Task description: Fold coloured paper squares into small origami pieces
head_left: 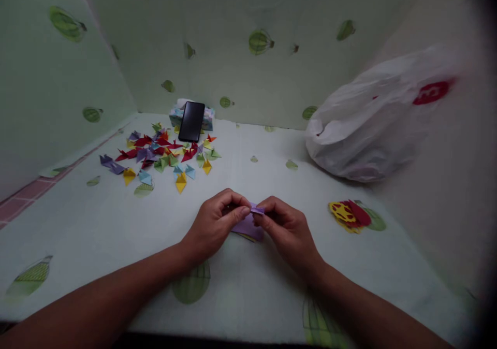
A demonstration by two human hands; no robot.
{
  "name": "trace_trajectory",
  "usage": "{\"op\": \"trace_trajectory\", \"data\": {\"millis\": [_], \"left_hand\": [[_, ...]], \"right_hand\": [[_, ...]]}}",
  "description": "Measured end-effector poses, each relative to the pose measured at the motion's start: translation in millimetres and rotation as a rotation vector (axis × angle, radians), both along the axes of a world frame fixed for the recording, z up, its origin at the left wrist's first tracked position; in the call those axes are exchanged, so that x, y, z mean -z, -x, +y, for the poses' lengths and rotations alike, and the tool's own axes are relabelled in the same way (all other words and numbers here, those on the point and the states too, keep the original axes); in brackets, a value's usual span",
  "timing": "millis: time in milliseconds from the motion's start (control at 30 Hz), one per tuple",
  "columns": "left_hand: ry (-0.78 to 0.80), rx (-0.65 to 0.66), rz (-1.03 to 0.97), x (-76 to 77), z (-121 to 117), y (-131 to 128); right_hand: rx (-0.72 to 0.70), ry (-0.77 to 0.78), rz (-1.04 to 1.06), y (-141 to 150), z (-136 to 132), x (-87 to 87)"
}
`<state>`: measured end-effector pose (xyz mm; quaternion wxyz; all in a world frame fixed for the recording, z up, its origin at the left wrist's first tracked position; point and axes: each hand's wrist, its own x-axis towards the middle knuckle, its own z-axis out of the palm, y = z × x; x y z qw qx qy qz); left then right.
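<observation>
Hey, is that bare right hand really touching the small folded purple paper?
Touching. The head view shows the right hand with its thumb and index finger closed on the right end of the small folded purple paper.

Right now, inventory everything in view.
paper figures: many, mixed colours, far left
phone: one, black, against tissue box
tissue box: one, bluish, behind phone
plastic bag: one, white, far right
cutouts: count unclear, red and yellow, near right
folded piece: one, purple, centre
flat paper: count unclear, purple and yellow, beneath piece
tabletop: one, pale, below
walls: three, greenish to grey, around
tiled strip: one, pink, left edge
left hand: one, bare, at piece's left
right hand: one, bare, at piece's right
</observation>
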<state>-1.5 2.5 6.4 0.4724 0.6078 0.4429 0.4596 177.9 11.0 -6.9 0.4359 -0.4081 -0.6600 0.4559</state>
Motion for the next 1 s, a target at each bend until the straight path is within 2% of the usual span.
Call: {"op": "trace_trajectory", "data": {"millis": [367, 600, 833, 1000], "left_hand": [[0.033, -0.012, -0.078, 1.8, 0.4, -1.2], [-0.051, -0.010, -0.057, 0.9, -1.6, -0.9], [-0.323, -0.047, 0.160, -0.6, 0.4, 2.9], [-0.397, -0.040, 0.231, -0.6, 2.1, 3.7]], "right_hand": [[-0.013, 0.008, 0.081, 1.3, -1.4, 1.9], [-0.038, 0.014, 0.150, 1.9, -1.3, 2.6], [-0.018, -0.175, 0.004, -0.6, 2.2, 1.6], [0.011, -0.309, -0.021, -2.5, 2.3, -2.0]]}}
